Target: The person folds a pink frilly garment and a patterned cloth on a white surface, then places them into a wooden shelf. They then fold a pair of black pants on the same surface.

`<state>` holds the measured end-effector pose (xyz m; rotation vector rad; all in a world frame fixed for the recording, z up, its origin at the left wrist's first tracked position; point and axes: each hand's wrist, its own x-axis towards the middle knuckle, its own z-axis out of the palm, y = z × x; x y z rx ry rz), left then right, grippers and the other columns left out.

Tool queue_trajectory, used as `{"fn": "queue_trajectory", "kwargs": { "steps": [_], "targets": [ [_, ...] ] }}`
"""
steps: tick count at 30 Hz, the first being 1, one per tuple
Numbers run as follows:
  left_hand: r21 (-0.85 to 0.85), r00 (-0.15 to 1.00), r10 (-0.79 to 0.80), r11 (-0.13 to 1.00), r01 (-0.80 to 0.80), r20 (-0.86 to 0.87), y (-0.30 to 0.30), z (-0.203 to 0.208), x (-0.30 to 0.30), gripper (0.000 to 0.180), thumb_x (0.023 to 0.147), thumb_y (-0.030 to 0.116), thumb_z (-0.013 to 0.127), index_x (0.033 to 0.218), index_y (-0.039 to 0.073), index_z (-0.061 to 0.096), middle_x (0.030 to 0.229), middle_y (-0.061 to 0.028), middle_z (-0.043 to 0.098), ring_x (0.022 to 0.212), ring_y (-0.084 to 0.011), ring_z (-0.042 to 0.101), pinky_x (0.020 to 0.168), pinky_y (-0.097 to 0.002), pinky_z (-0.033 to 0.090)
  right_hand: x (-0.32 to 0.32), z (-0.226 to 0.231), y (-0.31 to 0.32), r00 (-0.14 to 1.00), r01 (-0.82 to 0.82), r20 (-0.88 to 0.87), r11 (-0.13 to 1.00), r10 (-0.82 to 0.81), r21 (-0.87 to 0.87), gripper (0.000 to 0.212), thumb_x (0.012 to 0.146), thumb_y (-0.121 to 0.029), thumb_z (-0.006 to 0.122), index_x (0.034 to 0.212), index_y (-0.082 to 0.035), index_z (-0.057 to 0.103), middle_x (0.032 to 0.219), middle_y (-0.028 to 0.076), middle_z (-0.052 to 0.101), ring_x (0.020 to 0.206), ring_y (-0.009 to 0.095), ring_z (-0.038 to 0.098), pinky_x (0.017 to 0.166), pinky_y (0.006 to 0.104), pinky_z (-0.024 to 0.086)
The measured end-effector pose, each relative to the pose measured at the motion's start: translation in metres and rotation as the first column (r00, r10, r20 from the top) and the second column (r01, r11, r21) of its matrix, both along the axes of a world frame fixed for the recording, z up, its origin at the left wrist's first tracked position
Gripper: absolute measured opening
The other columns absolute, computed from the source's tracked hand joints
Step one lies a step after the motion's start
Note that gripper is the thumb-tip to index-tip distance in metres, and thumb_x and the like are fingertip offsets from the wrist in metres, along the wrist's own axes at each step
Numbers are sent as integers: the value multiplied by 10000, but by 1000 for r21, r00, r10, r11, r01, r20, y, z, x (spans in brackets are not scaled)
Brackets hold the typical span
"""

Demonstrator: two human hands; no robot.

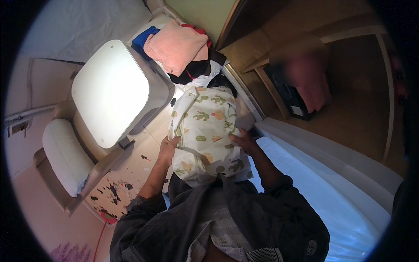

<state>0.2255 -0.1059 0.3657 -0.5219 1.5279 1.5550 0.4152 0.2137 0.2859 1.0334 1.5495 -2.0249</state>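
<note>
Cactus-printed cloth (203, 148) is held before the torso, midway between two bare hands. A soft, cream-coloured fabric is shown, printed with green cacti and orange rounds, and it has been gathered into a roughly rectangular, layered shape, creased along its left side. Its left edge is pinched by the left hand (167, 149), the thumb laid on top and the fingers curled in; its right edge is gripped likewise by the right hand (245, 142). How far the hidden fingertips are closed beneath cannot be told.

Beyond the far edge, a rumpled clothes pile (179, 46) is topped by a peach, soft-looking garment. To the left, a smooth, glossy white-topped unit (111, 94) with rounded corners is set near the cloth, and a strip of pale floor (152, 133) is left showing between them. Farther left, a plump white cushion (65, 155) is framed by beige edges. On the right, room is bounded by a smooth, pale-blue sheet (314, 187) and a brown wooden cabinet (355, 91).
</note>
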Motion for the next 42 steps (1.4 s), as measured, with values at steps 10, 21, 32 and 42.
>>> {"fn": "queue_trajectory", "kwargs": {
  "steps": [10,21,32,42],
  "targets": [
    [95,994,103,990,-107,43,0,-8,5,374,948,160,684,1243,-47,582,1015,-154,721,809,-255,746,685,-395,655,19,25,3,991,128,43,983,-123,-135,778,910,-414,732,1505,-19,422,1344,193,616,1176,290,625,972,432,520],
    [161,986,166,973,-164,-1,4,-13,21,416,977,203,681,1289,-47,565,1014,-138,725,799,-246,751,685,-390,666,80,14,-1,990,32,143,978,-2,-206,803,961,-528,668,1566,-90,374,1405,198,588,1210,340,601,968,505,510],
    [213,984,150,969,-126,-99,-1,-15,37,478,974,239,708,1340,-7,522,1127,-136,696,913,-229,738,750,-388,660,84,19,3,996,58,75,986,-46,-158,776,882,-376,798,1495,-24,480,1316,158,657,1137,294,655,983,453,533],
    [179,962,166,976,-127,-219,2,-14,46,454,993,202,652,1369,-15,521,1164,-141,694,931,-235,736,760,-382,647,73,-44,21,992,64,-98,989,-77,-131,746,837,-306,804,1458,-11,516,1274,136,666,1091,241,660,957,414,537]
  ]
}}
